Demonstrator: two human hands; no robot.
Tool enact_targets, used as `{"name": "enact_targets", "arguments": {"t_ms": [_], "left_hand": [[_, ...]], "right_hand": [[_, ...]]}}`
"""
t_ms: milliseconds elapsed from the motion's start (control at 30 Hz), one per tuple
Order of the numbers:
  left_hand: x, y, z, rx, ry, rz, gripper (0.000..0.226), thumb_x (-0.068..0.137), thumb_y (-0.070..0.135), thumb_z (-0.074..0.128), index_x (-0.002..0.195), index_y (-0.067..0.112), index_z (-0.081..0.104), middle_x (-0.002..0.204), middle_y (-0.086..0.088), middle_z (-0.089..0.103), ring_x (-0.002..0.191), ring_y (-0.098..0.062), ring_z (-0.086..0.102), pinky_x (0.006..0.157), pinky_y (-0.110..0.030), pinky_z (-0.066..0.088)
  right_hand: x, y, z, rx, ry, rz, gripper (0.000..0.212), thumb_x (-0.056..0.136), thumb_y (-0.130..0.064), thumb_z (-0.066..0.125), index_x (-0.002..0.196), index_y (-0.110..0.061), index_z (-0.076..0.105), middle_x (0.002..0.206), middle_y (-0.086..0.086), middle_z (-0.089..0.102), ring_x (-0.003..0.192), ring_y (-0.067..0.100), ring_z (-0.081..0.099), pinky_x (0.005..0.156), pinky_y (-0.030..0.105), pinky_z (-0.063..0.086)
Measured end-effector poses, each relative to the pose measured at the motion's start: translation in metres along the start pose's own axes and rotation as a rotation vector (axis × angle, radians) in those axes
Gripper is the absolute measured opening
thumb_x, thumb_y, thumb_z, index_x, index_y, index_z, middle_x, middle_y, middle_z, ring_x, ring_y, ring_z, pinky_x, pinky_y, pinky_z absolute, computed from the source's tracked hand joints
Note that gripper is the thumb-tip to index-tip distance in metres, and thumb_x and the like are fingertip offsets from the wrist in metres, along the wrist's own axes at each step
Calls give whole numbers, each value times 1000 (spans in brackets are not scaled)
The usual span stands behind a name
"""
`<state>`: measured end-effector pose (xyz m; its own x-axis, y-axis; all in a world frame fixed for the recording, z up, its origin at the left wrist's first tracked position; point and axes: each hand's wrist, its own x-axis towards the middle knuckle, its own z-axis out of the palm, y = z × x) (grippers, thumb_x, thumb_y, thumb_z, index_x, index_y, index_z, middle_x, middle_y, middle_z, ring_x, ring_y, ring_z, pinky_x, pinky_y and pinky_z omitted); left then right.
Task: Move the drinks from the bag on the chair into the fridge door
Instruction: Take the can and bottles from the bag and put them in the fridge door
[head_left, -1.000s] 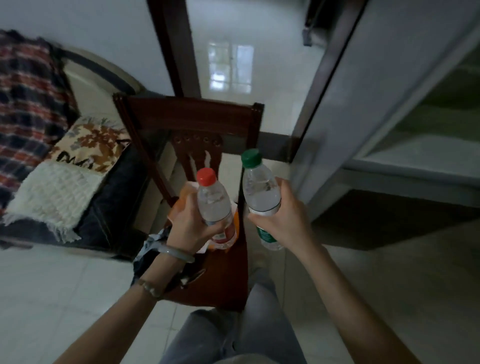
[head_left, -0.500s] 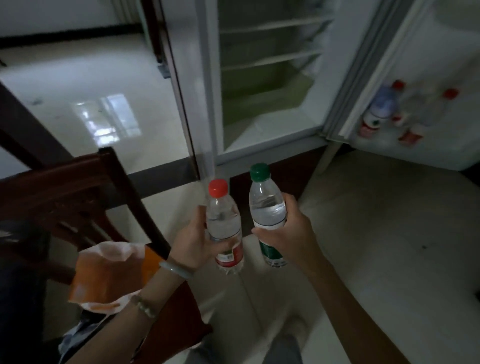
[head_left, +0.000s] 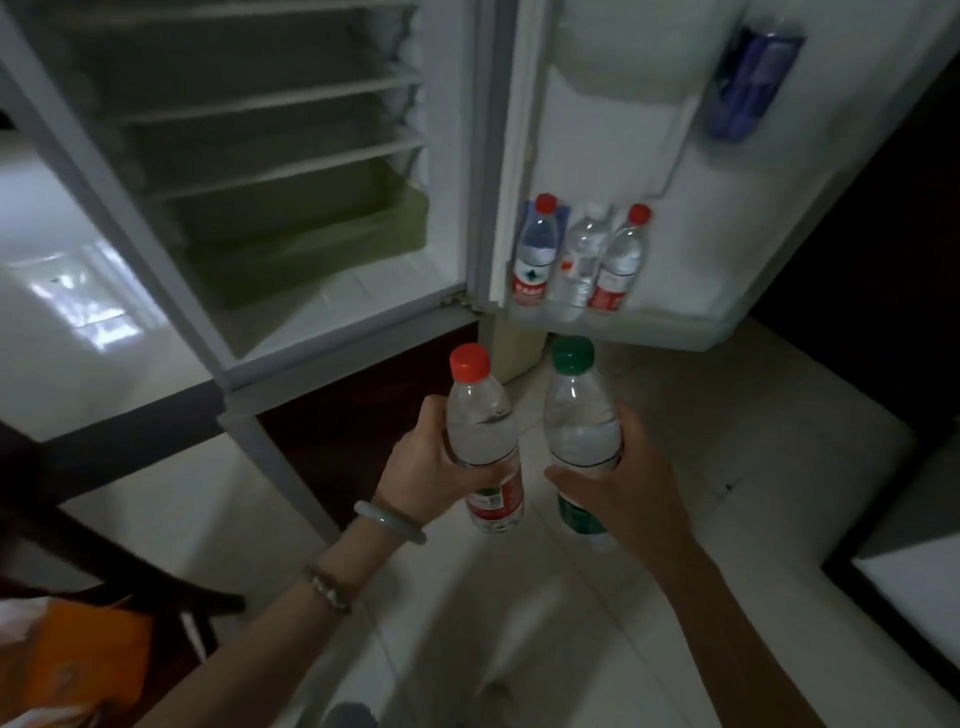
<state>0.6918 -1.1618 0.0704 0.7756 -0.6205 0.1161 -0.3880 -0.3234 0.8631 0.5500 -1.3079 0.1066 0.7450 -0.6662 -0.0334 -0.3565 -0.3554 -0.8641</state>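
I'm in a home, on a glossy pale tiled floor that mirrors a window at the far left. Ahead of me a white household fridge stands open, its wire shelves bare, and small clear plastic water bottles stand in its white door rack to the right. At my near left sits a dark wooden chair

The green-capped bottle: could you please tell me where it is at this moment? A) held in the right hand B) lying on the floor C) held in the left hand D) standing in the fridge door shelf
A: the right hand grips the green-capped bottle in front of the open fridge, beside the red-capped bottle in the left hand.
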Motion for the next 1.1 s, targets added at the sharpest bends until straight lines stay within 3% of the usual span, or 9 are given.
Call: {"name": "enact_targets", "arguments": {"t_ms": [67,133,300,433,533,633,733,967,1100], "left_hand": [[17,17,20,-28,-36,21,68,56,41,85,104,14,46,91,12,61,83,-6,64,66,-19,53],[35,32,38,-16,-59,60,70,55,40,85,105,10,46,94,7,63,86,-14,65,70,-30,56],[90,54,81,-102,-148,107,81,49,53,83,111,15,46,106,3,65,96,-15,65,80,-43,56],[146,68,122,-222,-227,129,74,52,33,89,109,11,48,105,-1,65,95,-7,64,80,-38,54],[192,84,149,-263,-261,206,72,56,32,88,112,14,47,106,3,64,97,-7,64,82,-35,55],[237,107,172,-267,-274,306,62,61,24,84,110,22,46,102,14,60,93,7,60,77,-14,51],[279,122,197,-275,-296,362,59,64,30,82,110,36,45,106,14,61,98,1,60,81,-18,51],[329,140,238,-93,-40,509,52,63,22,83,96,32,44,89,16,51,80,-10,55,73,-16,41],[339,135,261,-38,64,494,72,64,15,85,90,53,29,87,14,50,78,-13,55,76,-25,50]], "right_hand": [[9,13,-25,31,52,21,68,60,-23,86,116,-25,48,98,-13,61,88,4,60,65,14,43],[16,22,-47,57,110,31,68,61,-23,87,115,-26,46,100,-12,60,88,5,59,65,12,42],[37,39,-97,120,290,68,56,64,-17,84,99,-36,46,92,-18,57,79,-6,55,62,10,42],[73,54,-133,69,392,58,55,64,-15,84,87,-43,43,85,-18,57,70,-12,58,57,6,46],[113,61,-153,60,471,42,54,64,-17,84,88,-42,42,85,-19,56,70,-10,59,53,8,44],[155,66,-169,74,547,21,62,62,-21,85,99,-41,40,90,-20,54,79,-5,56,63,16,44],[197,69,-185,77,586,-23,65,62,-20,85,101,-45,40,97,-21,53,87,-5,55,69,17,46],[282,97,-206,147,517,3,70,59,-20,88,114,-33,46,104,-18,58,94,-3,58,75,22,50],[320,115,-204,203,399,-44,63,60,1,84,110,-21,54,101,-11,62,87,-8,61,67,11,48]]}}
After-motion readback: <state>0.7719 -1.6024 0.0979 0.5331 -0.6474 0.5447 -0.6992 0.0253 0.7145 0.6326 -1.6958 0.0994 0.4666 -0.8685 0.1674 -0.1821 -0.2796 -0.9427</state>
